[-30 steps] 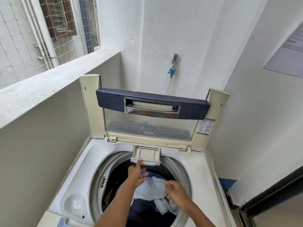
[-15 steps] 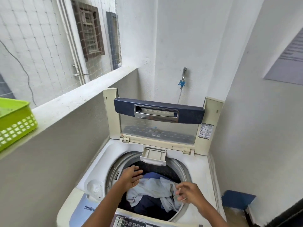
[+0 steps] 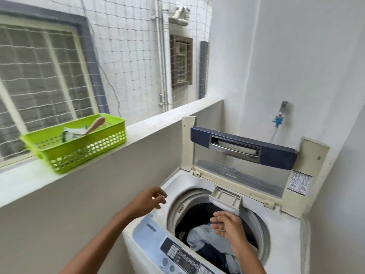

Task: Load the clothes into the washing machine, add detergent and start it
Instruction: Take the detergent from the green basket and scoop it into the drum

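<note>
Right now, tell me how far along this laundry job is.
Done: clothes lie in the washing machine, its lid raised. In hand: the left hand hangs empty beside the machine's left edge, towards the green basket on the ledge. The right hand hovers over the clothes, fingers loosely curled, holding nothing. Left: detergent, which neither hand holds, then closing the lid and starting at the control panel.

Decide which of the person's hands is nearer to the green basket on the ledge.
Left. The left hand hovers by the left edge of the washing machine, below and right of the basket; the right hand is farther right, over the clothes.
</note>
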`<state>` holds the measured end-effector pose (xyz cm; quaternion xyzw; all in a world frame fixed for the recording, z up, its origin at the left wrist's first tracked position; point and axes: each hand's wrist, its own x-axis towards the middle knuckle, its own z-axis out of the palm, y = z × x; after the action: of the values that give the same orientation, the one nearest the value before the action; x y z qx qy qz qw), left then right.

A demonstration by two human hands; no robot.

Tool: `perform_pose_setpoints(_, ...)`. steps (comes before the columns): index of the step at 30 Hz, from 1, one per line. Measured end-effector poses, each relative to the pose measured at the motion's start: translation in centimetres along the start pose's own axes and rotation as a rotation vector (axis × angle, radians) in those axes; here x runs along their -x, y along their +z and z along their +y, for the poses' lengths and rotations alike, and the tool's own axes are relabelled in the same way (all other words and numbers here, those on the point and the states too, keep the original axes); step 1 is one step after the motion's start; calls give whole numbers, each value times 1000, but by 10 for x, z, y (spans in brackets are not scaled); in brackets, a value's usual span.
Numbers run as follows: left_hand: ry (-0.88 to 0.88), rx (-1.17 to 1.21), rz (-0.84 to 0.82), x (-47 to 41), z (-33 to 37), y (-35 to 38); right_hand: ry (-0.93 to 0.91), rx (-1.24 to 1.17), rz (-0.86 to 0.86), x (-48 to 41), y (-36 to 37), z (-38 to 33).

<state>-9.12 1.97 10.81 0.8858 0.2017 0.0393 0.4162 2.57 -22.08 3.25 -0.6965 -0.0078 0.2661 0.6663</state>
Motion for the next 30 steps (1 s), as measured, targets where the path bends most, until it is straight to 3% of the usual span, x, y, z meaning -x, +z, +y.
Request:
perform_pose_setpoints(6, 6, -55, 239, 46, -5, -61, -9, -3, -146, -9, 33, -26)
perform_pose_setpoints(13, 50, -12, 698, 90, -14, -115, -103, -11, -282, -6, 82, -69)
perform_pose_setpoints(18, 97, -128, 1012, 105, -10, -162, -134, -5, -411, -4, 124, -83)
perform_pose_setpoints(22, 78, -231, 959, 92, -16, -215, -142, -78, -520, 3, 169, -106)
perform_pose_setpoints(27, -113, -351, 607, 57, -30, -269, -253, -128, -678, 25, 231, -151)
perform_pose_setpoints(30, -114, -359, 416, 34, -34, -285, -324, -148, -700, 28, 268, -174)
